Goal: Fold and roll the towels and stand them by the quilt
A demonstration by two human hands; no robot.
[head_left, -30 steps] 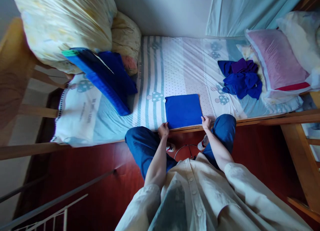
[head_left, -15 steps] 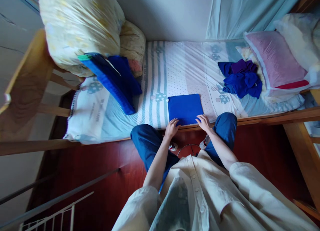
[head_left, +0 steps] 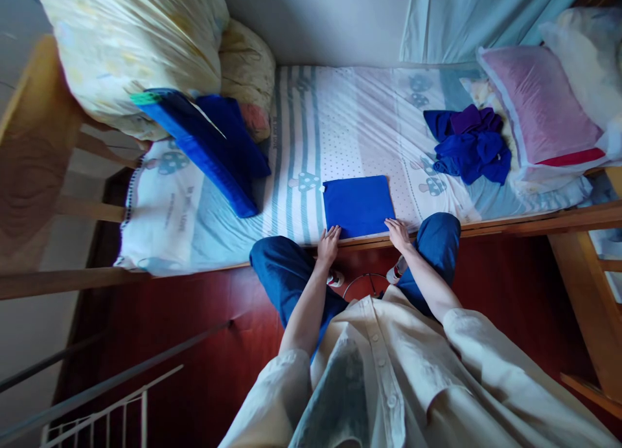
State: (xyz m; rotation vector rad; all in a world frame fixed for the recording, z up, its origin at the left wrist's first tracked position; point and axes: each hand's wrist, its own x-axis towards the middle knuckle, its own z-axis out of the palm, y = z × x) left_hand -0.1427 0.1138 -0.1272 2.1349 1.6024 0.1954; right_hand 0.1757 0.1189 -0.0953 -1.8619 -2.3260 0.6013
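Note:
A flat blue folded cloth (head_left: 358, 205) lies as a near square at the bed's front edge, a small white tag at its left side. My left hand (head_left: 329, 243) rests by its lower left corner, fingers stretched out. At the lower right corner is my right hand (head_left: 398, 233), its fingers extended and touching the cloth's edge. Neither hand grips anything. Farther left, long folded blue cloths (head_left: 214, 156) lean against a bulky yellow bundle. A crumpled pile of blue and purple cloth (head_left: 471, 147) lies on the right part of the bed.
The patterned bed sheet (head_left: 340, 131) spreads beneath the cloths. A pink pillow (head_left: 539, 105) lies at the right end, the yellow bundle (head_left: 140, 46) at the left. A wooden rail (head_left: 529, 228) runs along the front. A white metal rack (head_left: 116, 409) stands lower left.
My left hand has shifted slightly left to the cloth's corner, and its fingers have straightened. My right hand has moved slightly right. The view has shifted a little.

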